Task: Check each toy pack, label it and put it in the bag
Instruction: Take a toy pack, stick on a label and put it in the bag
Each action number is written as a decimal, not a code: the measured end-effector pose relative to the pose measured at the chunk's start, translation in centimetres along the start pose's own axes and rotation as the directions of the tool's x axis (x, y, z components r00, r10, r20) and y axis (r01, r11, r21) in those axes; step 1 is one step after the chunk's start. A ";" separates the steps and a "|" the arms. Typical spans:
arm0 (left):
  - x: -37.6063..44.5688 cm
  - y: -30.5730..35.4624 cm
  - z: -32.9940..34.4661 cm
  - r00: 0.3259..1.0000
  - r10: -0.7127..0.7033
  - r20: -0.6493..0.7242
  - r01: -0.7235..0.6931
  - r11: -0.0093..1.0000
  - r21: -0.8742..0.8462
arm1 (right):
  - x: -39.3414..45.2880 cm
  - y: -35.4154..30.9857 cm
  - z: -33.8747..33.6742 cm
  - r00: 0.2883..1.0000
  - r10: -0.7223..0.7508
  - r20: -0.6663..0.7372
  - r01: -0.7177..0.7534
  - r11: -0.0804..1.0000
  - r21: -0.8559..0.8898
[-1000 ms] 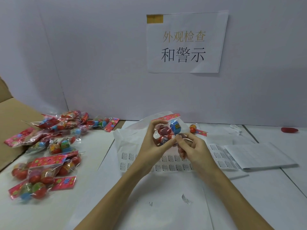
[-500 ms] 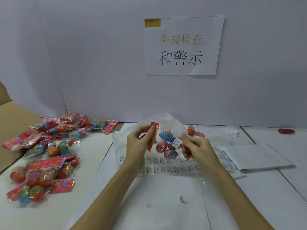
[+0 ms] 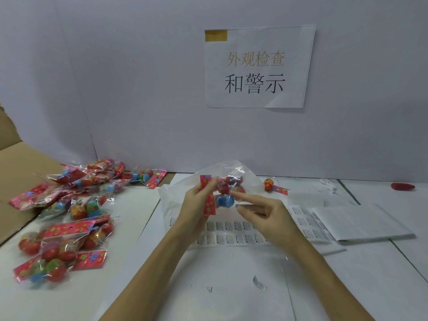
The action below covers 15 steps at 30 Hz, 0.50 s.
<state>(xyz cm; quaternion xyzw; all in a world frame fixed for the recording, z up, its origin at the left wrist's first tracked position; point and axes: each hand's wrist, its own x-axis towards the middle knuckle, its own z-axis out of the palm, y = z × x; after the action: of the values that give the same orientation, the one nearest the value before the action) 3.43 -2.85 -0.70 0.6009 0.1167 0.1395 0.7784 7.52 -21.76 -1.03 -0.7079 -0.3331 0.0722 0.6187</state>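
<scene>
Above the white surface (image 3: 231, 286), near its middle in the head view, the left hand (image 3: 196, 205) holds up a clear toy pack with a red flowered header card (image 3: 209, 195), thumb and fingers pinching the card so that it stands nearly upright. Small red and blue egg-shaped toys (image 3: 225, 193) hang in the pack's clear film just right of the card. The right hand (image 3: 266, 212) is beside the pack with its fingers stretched out and loosely spread; its forefinger reaches the film by the toys, and whether it pinches anything there cannot be told. Behind both hands a thin clear plastic bag (image 3: 245, 172) rises crumpled from the surface, apart from the held pack.

Under the hands lies a white sheet of small printed warning labels (image 3: 231, 237), running right toward a folded white paper sheet (image 3: 361, 223). On the left a heap of similar toy packs with red flowered cards (image 3: 67, 214) spreads across the surface, next to a brown cardboard flap (image 3: 20, 167). One loose orange and red egg toy with a short red card (image 3: 269, 184) lies beyond the bag, and a small red object (image 3: 403, 186) lies far right. On the pale wall hangs a white paper sign with Chinese characters (image 3: 257, 68), taped at its top left corner.
</scene>
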 end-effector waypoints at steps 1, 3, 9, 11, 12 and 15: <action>0.0 -0.2 -0.1 0.999 0.038 0.003 -0.038 0.999 0.014 | 0.0 -0.1 0.1 1.000 -0.007 0.012 0.007 0.999 0.032; 0.0 -0.5 -0.4 0.996 0.086 0.006 -0.086 0.993 0.077 | 0.2 -0.1 0.3 0.999 -0.009 -0.043 0.014 0.993 0.120; -0.2 -0.2 -0.2 0.984 0.099 0.148 -0.123 0.979 0.162 | 0.5 0.1 0.5 0.935 0.304 -0.183 -0.216 0.896 0.388; -0.5 -0.1 0.1 0.984 0.116 0.139 -0.139 0.975 0.173 | 0.3 0.2 0.5 0.919 0.339 -0.201 -0.237 0.882 0.407; -0.6 -0.2 0.2 0.985 0.135 0.109 -0.153 0.972 0.178 | 0.3 0.2 0.5 0.915 0.345 -0.211 -0.236 0.880 0.413; -0.5 -0.3 0.3 0.988 0.150 -0.027 -0.144 0.977 0.159 | 0.4 0.0 0.4 0.914 0.356 -0.193 -0.242 0.862 0.445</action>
<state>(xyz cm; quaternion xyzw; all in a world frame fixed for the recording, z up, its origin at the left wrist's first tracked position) 3.10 -3.34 -0.94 0.6642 0.0976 0.1987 0.7140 7.60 -21.21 -0.96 -0.6081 -0.1083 0.1400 0.7739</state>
